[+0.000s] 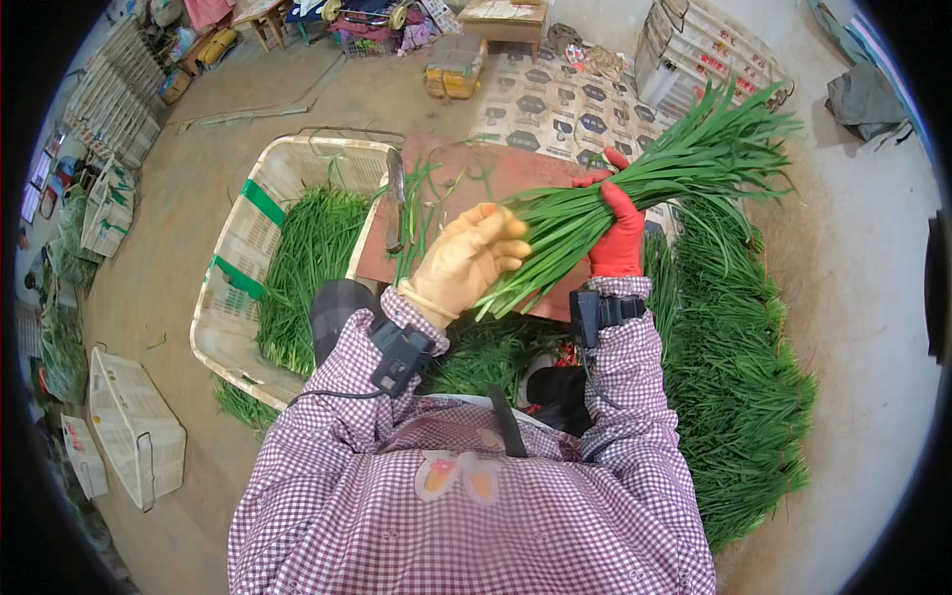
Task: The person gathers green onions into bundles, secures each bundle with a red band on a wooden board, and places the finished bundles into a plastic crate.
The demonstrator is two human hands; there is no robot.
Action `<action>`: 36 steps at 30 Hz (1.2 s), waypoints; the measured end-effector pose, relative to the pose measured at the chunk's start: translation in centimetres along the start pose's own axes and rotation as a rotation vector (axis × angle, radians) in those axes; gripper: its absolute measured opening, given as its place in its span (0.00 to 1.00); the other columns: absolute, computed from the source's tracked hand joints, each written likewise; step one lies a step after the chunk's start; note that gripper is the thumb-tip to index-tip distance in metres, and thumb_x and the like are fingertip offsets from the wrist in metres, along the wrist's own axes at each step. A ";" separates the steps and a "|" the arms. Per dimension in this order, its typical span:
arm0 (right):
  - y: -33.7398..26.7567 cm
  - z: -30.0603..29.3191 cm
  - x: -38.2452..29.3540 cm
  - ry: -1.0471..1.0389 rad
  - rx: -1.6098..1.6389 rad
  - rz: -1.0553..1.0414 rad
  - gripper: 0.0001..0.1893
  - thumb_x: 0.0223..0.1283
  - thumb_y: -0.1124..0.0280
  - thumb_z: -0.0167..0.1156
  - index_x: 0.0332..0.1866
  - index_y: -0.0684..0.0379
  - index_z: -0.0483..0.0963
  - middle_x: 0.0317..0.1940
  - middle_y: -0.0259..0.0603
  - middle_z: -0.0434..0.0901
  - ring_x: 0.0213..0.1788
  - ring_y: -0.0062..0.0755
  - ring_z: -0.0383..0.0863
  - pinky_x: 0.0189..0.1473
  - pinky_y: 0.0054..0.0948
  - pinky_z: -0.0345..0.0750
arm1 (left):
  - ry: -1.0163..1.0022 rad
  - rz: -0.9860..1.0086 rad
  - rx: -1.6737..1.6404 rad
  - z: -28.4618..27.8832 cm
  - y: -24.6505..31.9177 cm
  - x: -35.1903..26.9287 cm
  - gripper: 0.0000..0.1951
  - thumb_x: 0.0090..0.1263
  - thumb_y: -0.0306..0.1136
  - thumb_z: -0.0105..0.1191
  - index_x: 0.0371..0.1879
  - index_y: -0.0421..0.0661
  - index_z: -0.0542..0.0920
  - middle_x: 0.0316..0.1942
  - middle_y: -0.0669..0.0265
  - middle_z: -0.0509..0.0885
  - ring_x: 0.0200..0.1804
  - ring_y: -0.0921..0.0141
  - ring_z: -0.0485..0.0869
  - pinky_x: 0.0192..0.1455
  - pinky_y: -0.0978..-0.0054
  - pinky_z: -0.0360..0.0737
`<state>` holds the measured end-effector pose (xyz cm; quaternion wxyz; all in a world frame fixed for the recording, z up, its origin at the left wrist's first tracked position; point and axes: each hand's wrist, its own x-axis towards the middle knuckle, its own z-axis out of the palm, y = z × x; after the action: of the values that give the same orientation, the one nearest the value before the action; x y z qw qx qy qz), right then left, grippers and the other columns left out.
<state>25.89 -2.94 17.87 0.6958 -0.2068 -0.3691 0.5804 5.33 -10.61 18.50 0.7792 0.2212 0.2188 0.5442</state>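
My right hand [622, 227], in a red glove, grips a thick bunch of garlic chives [669, 167]. The leafy ends fan out to the upper right, and the pale cut ends point down left. My left hand [472, 256], in a cream rubber glove, is beside the stem ends with its fingers partly curled and apart; nothing shows inside it. Under both hands is a reddish board [461, 167] with loose chive leaves [420, 204] strewn on its left part. A knife-like blade [394, 201] lies along the board's left edge.
A white plastic crate [230, 245] of loose chives [316, 260] stands left of the board. Bundled chives [736, 357] lie in a long heap at my right. White crates [141, 424] sit at far left; stacked crates [706, 56] stand behind, beside a patterned sheet [535, 100].
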 end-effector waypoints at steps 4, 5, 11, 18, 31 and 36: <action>0.9 -4.0 1.0 0.170 0.179 0.062 0.26 0.63 0.68 0.59 0.66 0.62 0.66 0.37 0.39 0.80 0.42 0.36 0.82 0.49 0.38 0.80 | -0.259 0.024 -0.148 0.2 1.3 -2.2 0.14 0.74 0.41 0.56 0.44 0.49 0.67 0.25 0.76 0.61 0.25 0.74 0.62 0.32 0.78 0.66; 0.5 -5.8 1.3 0.174 0.174 0.059 0.26 0.63 0.68 0.59 0.66 0.62 0.66 0.37 0.39 0.80 0.42 0.36 0.82 0.49 0.38 0.80 | -0.262 0.019 -0.152 0.1 1.8 -2.9 0.14 0.74 0.41 0.56 0.44 0.49 0.67 0.25 0.76 0.61 0.25 0.74 0.62 0.32 0.78 0.66; -4.0 -12.6 2.2 0.252 0.238 0.141 0.21 0.64 0.68 0.58 0.61 0.61 0.72 0.38 0.39 0.81 0.42 0.35 0.81 0.51 0.38 0.81 | -0.575 -0.658 0.677 -2.6 7.2 -5.6 0.17 0.76 0.40 0.54 0.52 0.37 0.79 0.44 0.55 0.87 0.41 0.66 0.88 0.43 0.74 0.84; -4.0 -12.2 2.0 0.208 -0.174 0.533 0.26 0.58 0.70 0.59 0.64 0.61 0.72 0.37 0.39 0.81 0.38 0.33 0.83 0.45 0.35 0.83 | -0.320 -0.309 1.759 -9.6 1.8 -0.5 0.28 0.72 0.42 0.57 0.65 0.37 0.70 0.58 0.45 0.80 0.59 0.53 0.80 0.60 0.63 0.78; 10.8 -21.3 5.0 0.029 -1.709 -0.026 0.41 0.66 0.48 0.57 0.73 0.68 0.56 0.64 0.60 0.72 0.66 0.62 0.70 0.68 0.46 0.66 | 0.204 -0.048 1.772 -5.4 -16.7 9.2 0.64 0.51 0.63 0.67 0.75 0.32 0.45 0.73 0.43 0.60 0.72 0.48 0.62 0.71 0.54 0.63; 9.2 -23.0 4.5 -0.105 -1.635 0.034 0.42 0.68 0.45 0.53 0.74 0.68 0.54 0.67 0.65 0.67 0.68 0.67 0.65 0.70 0.48 0.63 | 0.283 -0.046 1.784 -5.3 -18.9 8.9 0.63 0.50 0.58 0.68 0.77 0.36 0.42 0.76 0.47 0.53 0.71 0.47 0.60 0.70 0.48 0.59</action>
<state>37.45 6.81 -2.21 0.2983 -0.6267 -0.7047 0.1476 19.26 -7.51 2.32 0.2949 0.6696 0.6578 0.1787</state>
